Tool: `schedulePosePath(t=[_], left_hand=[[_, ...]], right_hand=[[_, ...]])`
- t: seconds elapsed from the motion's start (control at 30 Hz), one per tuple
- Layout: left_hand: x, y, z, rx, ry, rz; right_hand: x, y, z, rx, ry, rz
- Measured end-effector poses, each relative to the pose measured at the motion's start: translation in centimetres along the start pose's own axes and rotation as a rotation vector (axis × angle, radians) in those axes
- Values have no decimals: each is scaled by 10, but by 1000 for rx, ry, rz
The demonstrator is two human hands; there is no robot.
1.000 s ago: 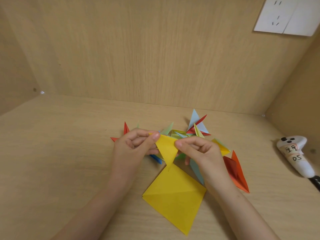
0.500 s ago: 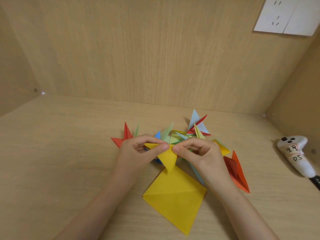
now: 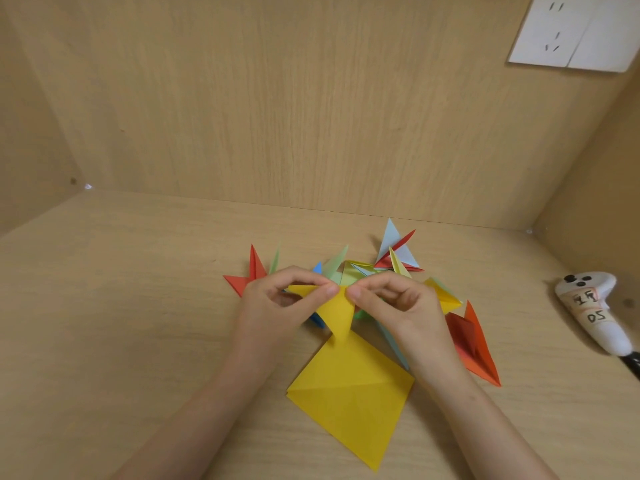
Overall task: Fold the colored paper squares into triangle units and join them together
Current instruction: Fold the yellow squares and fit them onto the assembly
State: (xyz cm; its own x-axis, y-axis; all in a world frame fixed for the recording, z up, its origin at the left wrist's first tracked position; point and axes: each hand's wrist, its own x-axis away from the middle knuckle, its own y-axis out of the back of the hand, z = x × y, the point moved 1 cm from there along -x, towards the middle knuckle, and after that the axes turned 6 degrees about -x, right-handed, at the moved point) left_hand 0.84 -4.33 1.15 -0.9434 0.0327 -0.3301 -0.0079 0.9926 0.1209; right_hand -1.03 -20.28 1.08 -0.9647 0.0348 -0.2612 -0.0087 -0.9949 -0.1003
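1. Left hand (image 3: 277,306) and right hand (image 3: 405,306): each grip is closed, pinching a top corner of the small yellow triangle unit (image 3: 337,311), held mid-view just above the desk (image 3: 121,323).
2. Done: pile of folded units (image 3: 398,258) at 12 o'clock of the hands, orange unit (image 3: 474,344) at 4 o'clock.
3. Left: yellow square sheet (image 3: 349,393) at 6 o'clock, creased but lying flat. Joining probably barely started; can't tell which units are locked together.
4. White controller (image 3: 595,313) at far 3 o'clock, untouched.

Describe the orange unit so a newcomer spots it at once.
Find the white controller at far right. Between it and the right hand lies the orange unit: a long spike pointing toward you, apart from the multicoloured pile.
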Motion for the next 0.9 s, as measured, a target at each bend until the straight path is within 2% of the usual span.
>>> schedulePosePath(t=[0.1, 0.3, 0.53, 0.77, 0.9], left_hand=[[-1, 1, 0, 31, 14, -37], [-2, 1, 4, -62, -29, 20], [-2, 3, 10, -265, -269, 61], [-3, 3, 12, -249, -269, 26], [-3, 6, 10, -216, -210, -44]], right_hand=[[-1, -1, -2, 15, -18, 3], [1, 1, 1, 133, 35, -17], [4, -1, 1, 264, 47, 73], [4, -3, 2, 269, 37, 99], [4, -3, 2, 282, 16, 112]])
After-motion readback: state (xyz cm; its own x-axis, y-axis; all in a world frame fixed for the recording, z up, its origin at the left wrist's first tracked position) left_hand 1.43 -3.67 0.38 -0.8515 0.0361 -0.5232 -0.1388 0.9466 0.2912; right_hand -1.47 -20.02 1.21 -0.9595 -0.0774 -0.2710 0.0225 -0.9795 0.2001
